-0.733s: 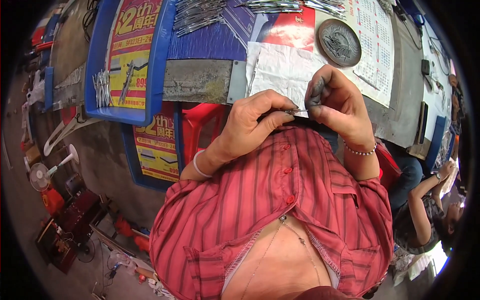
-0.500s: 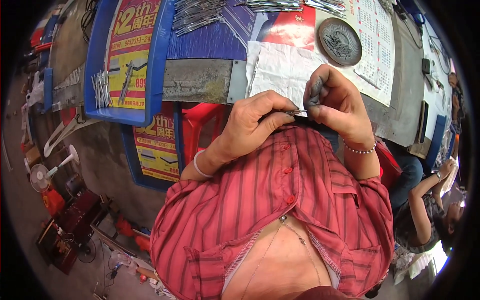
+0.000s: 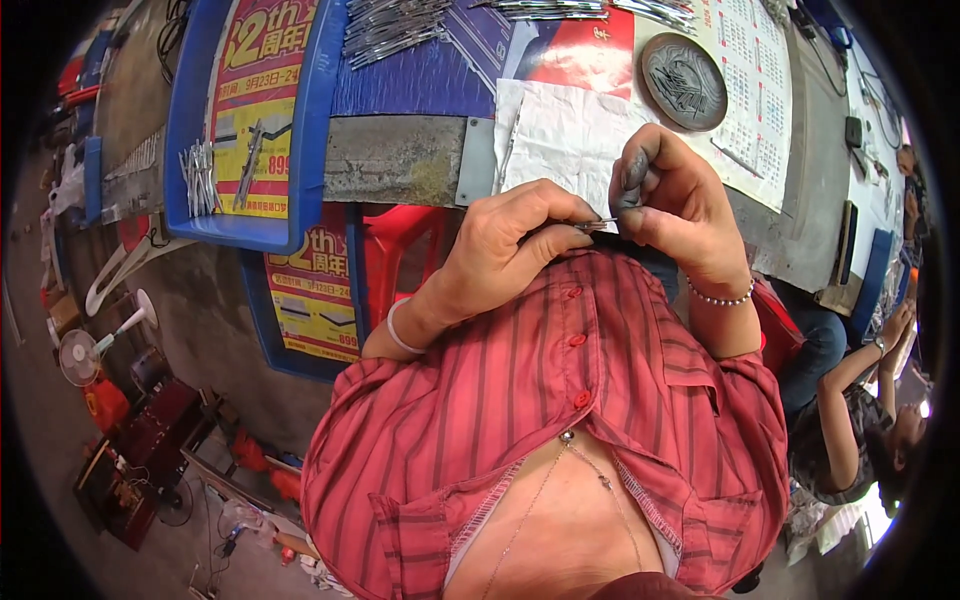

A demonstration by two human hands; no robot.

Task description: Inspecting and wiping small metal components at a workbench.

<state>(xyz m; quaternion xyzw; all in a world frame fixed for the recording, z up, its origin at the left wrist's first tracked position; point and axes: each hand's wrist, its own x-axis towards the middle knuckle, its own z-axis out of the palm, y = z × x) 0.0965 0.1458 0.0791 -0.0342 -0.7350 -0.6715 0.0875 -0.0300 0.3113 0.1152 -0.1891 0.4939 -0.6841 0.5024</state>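
Observation:
Just in front of my striped red shirt, my left hand [image 3: 522,228] pinches a small thin metal piece [image 3: 597,225] between thumb and forefinger. Its tip points right, towards my right hand [image 3: 682,205], whose fingers are curled in with the thumb close to that tip. The fingertips of the right hand are blackened. Whether they grip the tip or something tiny cannot be made out. Behind both hands lies a crumpled white paper sheet [image 3: 565,135] on the bench. Beyond the right hand stands a round dark dish [image 3: 684,118] with small slender metal parts [image 3: 680,80] in it.
A blue tray [image 3: 308,150] at left holds several slim metal pieces [image 3: 200,180]; another blue tray [image 3: 275,330] sits below it. Piles of metal strips [image 3: 395,25] lie at the back. A red stool [image 3: 395,250] is under the bench. A co-worker [image 3: 850,420] sits at right.
My left hand stays nearly still with the metal piece. The fingers of my right hand shift slightly at its tip. At far right, the co-worker's hands have risen a little.

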